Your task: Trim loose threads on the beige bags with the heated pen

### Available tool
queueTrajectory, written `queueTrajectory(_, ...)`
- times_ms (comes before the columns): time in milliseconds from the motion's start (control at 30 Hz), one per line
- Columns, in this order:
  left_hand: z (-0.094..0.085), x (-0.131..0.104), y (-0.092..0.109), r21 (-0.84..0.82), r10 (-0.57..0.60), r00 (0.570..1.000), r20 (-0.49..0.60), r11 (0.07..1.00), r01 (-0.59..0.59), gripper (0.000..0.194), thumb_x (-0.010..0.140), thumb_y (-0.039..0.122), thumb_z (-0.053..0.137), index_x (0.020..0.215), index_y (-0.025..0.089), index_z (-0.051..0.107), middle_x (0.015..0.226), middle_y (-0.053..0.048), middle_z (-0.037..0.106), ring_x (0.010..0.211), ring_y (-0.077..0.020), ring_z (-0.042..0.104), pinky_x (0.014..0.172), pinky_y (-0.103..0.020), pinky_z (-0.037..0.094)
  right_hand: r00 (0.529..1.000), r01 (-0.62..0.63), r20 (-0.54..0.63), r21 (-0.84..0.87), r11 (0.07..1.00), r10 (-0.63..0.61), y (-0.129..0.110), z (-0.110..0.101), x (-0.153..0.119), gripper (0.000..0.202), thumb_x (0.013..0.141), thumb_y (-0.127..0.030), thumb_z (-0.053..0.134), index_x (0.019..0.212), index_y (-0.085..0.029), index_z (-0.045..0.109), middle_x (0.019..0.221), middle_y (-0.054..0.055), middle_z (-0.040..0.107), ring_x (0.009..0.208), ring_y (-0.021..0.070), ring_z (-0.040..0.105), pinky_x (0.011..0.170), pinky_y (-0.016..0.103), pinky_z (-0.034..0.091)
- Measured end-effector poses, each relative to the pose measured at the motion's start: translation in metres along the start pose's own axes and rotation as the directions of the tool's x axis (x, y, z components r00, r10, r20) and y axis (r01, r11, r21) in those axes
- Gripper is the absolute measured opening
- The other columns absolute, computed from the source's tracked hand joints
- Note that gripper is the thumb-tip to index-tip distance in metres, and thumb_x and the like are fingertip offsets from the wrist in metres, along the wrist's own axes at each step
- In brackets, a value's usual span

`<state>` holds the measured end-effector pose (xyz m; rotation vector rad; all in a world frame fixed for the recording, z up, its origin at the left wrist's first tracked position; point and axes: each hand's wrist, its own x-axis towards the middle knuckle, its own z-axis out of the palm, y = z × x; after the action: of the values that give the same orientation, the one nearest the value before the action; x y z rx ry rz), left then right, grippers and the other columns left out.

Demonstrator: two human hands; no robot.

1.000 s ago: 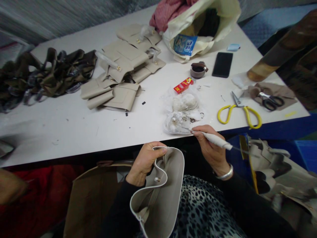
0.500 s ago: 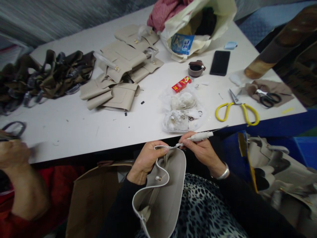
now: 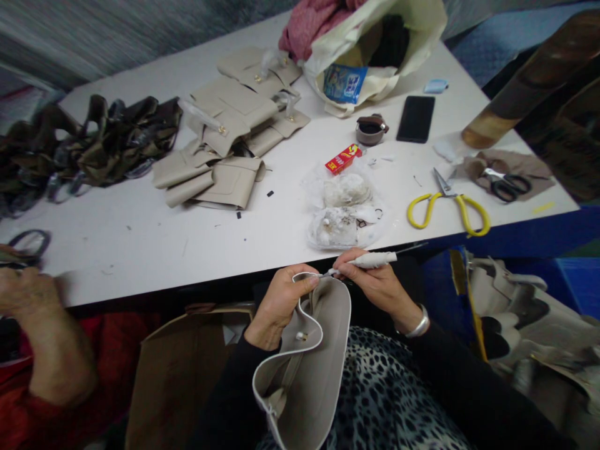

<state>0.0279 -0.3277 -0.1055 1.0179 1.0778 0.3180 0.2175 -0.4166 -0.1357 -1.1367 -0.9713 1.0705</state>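
A beige bag (image 3: 323, 369) with its mouth facing me rests over my lap, and its rim curves in a wave. My left hand (image 3: 281, 300) is closed on the upper corner of that rim, thumb on top. Between the fingers of my right hand (image 3: 375, 284) is a white-handled pointed tool (image 3: 372, 260), like an awl. Its metal tip reaches the bag's edge beside my left thumb; whether it pierces the edge I cannot tell. A thin metal spike sticks out of the tool's other end. Inside the bag a small metal stud (image 3: 300, 336) shows.
On the white table (image 3: 154, 250) lie beige bags (image 3: 234, 103), dark bags (image 3: 94, 144), yellow-handled scissors (image 3: 447, 200), black-handled scissors (image 3: 509, 185), a phone (image 3: 415, 119) and a red box (image 3: 344, 159). A co-worker's hand (image 3: 28, 290) is at left. Beige pieces (image 3: 539, 312) fill a bin at right.
My right hand has shifted slightly left with the tool, closer to my left hand. The bag has barely moved. The co-worker's hand at left has changed position a little.
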Motion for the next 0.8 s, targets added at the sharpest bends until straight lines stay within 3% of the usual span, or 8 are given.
queueTrajectory(167,-0.001,0.003,-0.007,-0.044,0.006,0.999,-0.035,0.999,-0.008,0.032,0.064,0.037,0.090,0.079,0.014,0.073,0.069,-0.002,0.066,0.060,-0.0142,0.054,0.059,-0.026,0.039,0.997,0.077,0.006,-0.092,0.993,-0.077,-0.004,0.000,-0.006,0.010,0.103,-0.033,0.072,0.100,-0.025,0.077,0.095,0.000,0.075,0.089,0.0166,0.071,0.082,0.030,0.057)
queueTrajectory(267,-0.001,0.004,-0.008,-0.079,-0.010,0.999,-0.035,0.997,0.008,0.030,0.063,0.035,0.090,0.076,0.014,0.073,0.067,-0.002,0.065,0.059,-0.0137,0.053,0.059,-0.027,0.038,0.972,0.227,0.131,-0.274,0.935,-0.197,-0.014,-0.006,-0.010,0.007,0.104,-0.030,0.071,0.103,-0.025,0.076,0.098,0.001,0.077,0.089,0.0180,0.070,0.083,0.034,0.055)
queueTrajectory(333,-0.002,0.005,-0.007,-0.096,-0.019,0.999,-0.029,0.995,0.017,0.028,0.062,0.032,0.090,0.076,0.014,0.074,0.068,-0.003,0.066,0.060,-0.0142,0.054,0.060,-0.027,0.039,0.912,0.395,0.280,-0.413,0.821,-0.298,-0.020,-0.011,-0.012,0.008,0.105,-0.027,0.068,0.110,-0.024,0.074,0.102,0.002,0.078,0.091,0.0192,0.068,0.084,0.036,0.054)
queueTrajectory(433,-0.002,0.006,-0.006,-0.116,-0.027,1.000,-0.011,0.993,0.026,0.026,0.060,0.030,0.089,0.074,0.014,0.075,0.069,-0.004,0.067,0.062,-0.0153,0.055,0.061,-0.028,0.041,0.793,0.609,0.460,-0.573,0.548,-0.400,-0.026,-0.016,-0.015,0.014,0.106,-0.024,0.067,0.119,-0.022,0.070,0.109,0.004,0.079,0.095,0.0221,0.067,0.079,0.039,0.053)
queueTrajectory(533,-0.001,0.006,-0.007,-0.131,-0.032,0.999,0.003,0.991,0.032,0.026,0.058,0.029,0.089,0.072,0.013,0.075,0.069,-0.004,0.067,0.062,-0.0148,0.054,0.061,-0.027,0.040,0.708,0.703,0.590,-0.643,0.304,-0.388,-0.030,-0.017,-0.018,0.013,0.107,-0.022,0.063,0.118,-0.019,0.070,0.113,0.005,0.079,0.099,0.0246,0.067,0.075,0.040,0.052)
queueTrajectory(600,0.000,0.005,-0.008,-0.137,-0.033,0.999,0.005,0.990,0.033,0.026,0.057,0.029,0.089,0.071,0.013,0.074,0.067,-0.003,0.065,0.061,-0.0141,0.053,0.061,-0.027,0.039,0.673,0.736,0.656,-0.641,0.218,-0.342,-0.034,-0.017,-0.020,0.014,0.108,-0.019,0.059,0.115,-0.018,0.071,0.115,0.005,0.079,0.100,0.0246,0.067,0.077,0.041,0.052)
queueTrajectory(700,0.003,0.004,-0.009,-0.152,-0.025,1.000,-0.004,0.988,0.024,0.028,0.057,0.030,0.090,0.071,0.014,0.072,0.064,-0.001,0.062,0.060,-0.0130,0.049,0.060,-0.026,0.037,0.644,0.763,0.696,-0.616,0.196,-0.318,-0.040,-0.021,-0.022,0.015,0.109,-0.019,0.058,0.112,-0.019,0.072,0.114,0.005,0.079,0.099,0.0241,0.068,0.078,0.041,0.053)
queueTrajectory(800,0.004,0.002,-0.009,-0.138,0.009,1.000,-0.024,0.990,-0.012,0.029,0.059,0.032,0.089,0.073,0.015,0.071,0.066,-0.001,0.061,0.062,-0.0136,0.050,0.061,-0.027,0.038,0.707,0.705,0.573,-0.616,0.351,-0.414,-0.040,-0.025,-0.026,0.012,0.106,-0.021,0.064,0.116,-0.021,0.072,0.108,0.005,0.079,0.096,0.0232,0.069,0.078,0.039,0.055)
